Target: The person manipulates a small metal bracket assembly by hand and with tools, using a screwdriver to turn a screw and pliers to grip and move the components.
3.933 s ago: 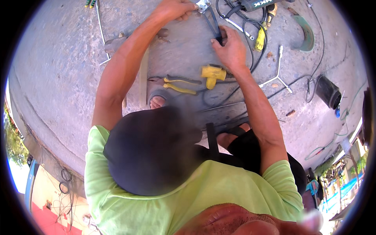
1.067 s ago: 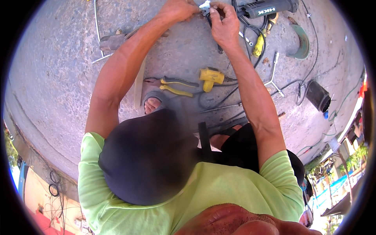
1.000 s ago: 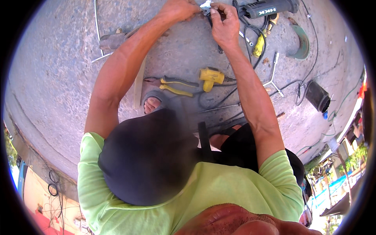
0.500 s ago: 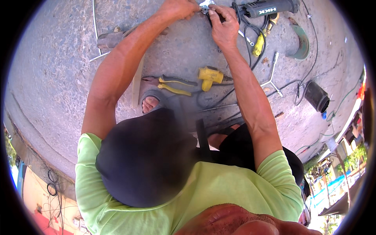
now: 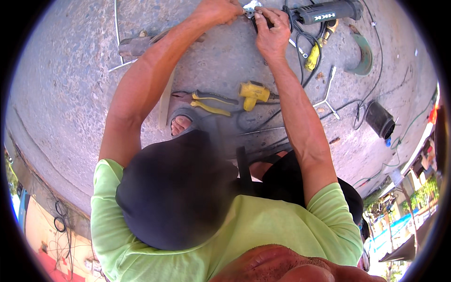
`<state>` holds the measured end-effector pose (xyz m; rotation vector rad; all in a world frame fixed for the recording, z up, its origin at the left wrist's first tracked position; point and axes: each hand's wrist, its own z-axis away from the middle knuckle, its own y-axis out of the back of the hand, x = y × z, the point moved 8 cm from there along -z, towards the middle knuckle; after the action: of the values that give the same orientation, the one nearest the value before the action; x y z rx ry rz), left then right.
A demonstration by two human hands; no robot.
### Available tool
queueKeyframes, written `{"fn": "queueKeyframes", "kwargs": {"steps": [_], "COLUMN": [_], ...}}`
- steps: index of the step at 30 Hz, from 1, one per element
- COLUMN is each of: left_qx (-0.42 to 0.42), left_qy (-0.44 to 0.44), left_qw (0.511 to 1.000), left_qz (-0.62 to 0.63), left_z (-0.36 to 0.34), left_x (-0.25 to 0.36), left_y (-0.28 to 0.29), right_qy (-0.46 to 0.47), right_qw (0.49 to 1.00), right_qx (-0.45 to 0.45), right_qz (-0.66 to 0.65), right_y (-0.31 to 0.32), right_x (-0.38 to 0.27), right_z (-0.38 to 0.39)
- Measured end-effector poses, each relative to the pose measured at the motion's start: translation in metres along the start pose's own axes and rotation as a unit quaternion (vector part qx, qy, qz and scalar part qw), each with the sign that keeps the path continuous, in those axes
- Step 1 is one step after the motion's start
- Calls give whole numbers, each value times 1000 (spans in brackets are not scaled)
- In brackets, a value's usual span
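Observation:
At the top edge, my left hand (image 5: 217, 12) is closed, fingertips pinched against a small shiny silver metal piece (image 5: 252, 7). From the other side my right hand (image 5: 273, 34) meets it, thumb and fingers bent together around a dark part joined to or just below the metal. Both hands hide most of this piece, so I cannot make out its kind. Just right of my right hand lies a dark grey power tool (image 5: 328, 12) with a cylindrical body. A black cord (image 5: 300, 44) is coiled beside it, and a spanner (image 5: 298, 48) lies near my right wrist.
Combination pliers (image 5: 209, 103) with yellow and black handles and a yellow drill-shaped tool (image 5: 253, 94) lie on the concrete floor. Further right are a three-armed wrench (image 5: 327, 97), a yellow-handled tool (image 5: 314, 56), a curved green piece (image 5: 364, 55) and a black cylinder (image 5: 379, 118). Cords cross the floor.
The whole view has shifted slightly, with the floor things a little lower and to the right. Both hands keep their place at the silver piece, with only small finger movement.

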<state>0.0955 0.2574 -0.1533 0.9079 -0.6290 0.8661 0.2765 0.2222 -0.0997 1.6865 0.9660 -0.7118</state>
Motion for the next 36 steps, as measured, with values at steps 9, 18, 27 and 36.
{"fn": "queueKeyframes", "kwargs": {"steps": [9,18,27,36], "left_qx": [16,7,0,7], "left_qy": [-16,12,7,10], "left_qw": [998,1000,1000,1000], "left_qz": [-50,11,-7,18], "left_z": [3,6,8,11], "left_x": [6,4,8,9], "left_y": [3,3,4,2], "right_qy": [3,-8,31,66], "right_qw": [1000,1000,999,994], "right_qx": [-20,-19,-23,-9], "right_qz": [-24,-12,16,81], "right_y": [1,-2,-4,-9], "right_x": [-6,2,-2,-11], "right_z": [-2,0,1,0]}}
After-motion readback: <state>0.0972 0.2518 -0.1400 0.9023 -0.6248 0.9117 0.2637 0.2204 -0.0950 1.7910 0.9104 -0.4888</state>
